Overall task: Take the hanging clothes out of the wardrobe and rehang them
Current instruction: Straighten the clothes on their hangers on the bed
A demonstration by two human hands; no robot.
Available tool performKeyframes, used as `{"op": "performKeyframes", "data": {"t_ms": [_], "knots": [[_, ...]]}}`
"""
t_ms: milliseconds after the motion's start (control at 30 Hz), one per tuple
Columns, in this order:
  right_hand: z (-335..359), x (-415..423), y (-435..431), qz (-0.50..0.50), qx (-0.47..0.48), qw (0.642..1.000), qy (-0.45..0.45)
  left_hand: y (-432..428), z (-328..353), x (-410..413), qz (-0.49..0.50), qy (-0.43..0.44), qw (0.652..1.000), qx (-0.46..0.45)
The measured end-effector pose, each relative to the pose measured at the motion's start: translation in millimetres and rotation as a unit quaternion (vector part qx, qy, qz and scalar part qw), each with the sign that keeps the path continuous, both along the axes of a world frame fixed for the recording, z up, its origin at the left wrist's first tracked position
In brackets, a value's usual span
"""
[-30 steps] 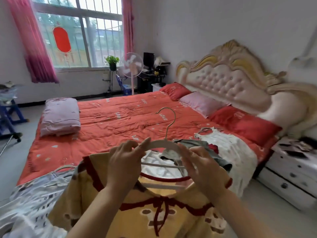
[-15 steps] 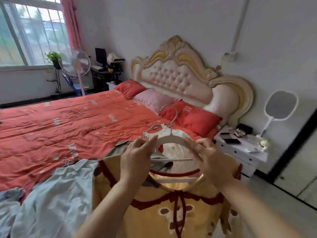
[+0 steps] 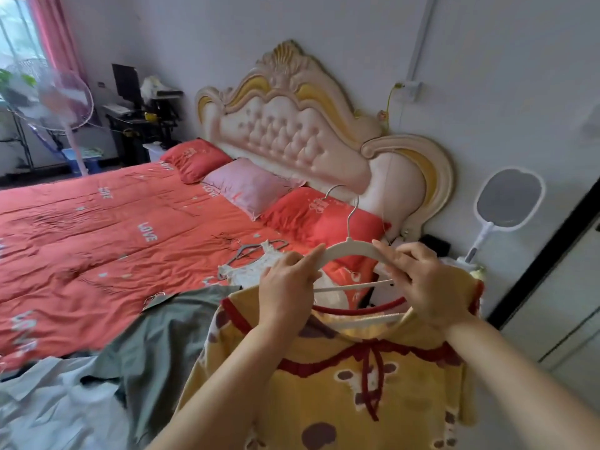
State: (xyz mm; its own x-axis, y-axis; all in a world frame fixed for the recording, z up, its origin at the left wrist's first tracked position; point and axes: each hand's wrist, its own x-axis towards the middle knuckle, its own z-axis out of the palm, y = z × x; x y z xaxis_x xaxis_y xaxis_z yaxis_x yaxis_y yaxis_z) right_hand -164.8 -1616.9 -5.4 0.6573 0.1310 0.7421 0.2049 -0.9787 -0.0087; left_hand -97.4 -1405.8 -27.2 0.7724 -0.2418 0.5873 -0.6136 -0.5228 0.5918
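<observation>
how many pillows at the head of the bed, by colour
red pillows: 2
pink pillows: 1
total: 3

Yellow top (image 3: 341, 401) hem offscreen (fan (image 3: 61, 102) blurred)

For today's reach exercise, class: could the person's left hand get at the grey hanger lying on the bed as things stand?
Probably yes: the grey hanger lies just beyond the left hand with nothing between, but that hand must first release the white hanger it grips.
</observation>
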Motion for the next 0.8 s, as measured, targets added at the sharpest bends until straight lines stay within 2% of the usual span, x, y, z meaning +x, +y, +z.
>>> {"op": "performKeyframes", "data": {"t_ms": [200,333,567,800], "knots": [[-10,78,-50,-0.01,0.015,1.0,0.007,-51,-1,76,0.008,0.012,1.0,0.01],[-22,140,-88,0.021,0.02,0.999,0.033,-82,-10,126,0.043,0.015,0.999,0.017],[-36,272,-144,0.094,0.016,0.994,0.047,-131,-18,211,0.141,0.029,0.989,0.027],[-39,385,-152,0.232,0.05,0.969,0.066,-143,-25,277,0.22,0.045,0.974,0.004]]}}
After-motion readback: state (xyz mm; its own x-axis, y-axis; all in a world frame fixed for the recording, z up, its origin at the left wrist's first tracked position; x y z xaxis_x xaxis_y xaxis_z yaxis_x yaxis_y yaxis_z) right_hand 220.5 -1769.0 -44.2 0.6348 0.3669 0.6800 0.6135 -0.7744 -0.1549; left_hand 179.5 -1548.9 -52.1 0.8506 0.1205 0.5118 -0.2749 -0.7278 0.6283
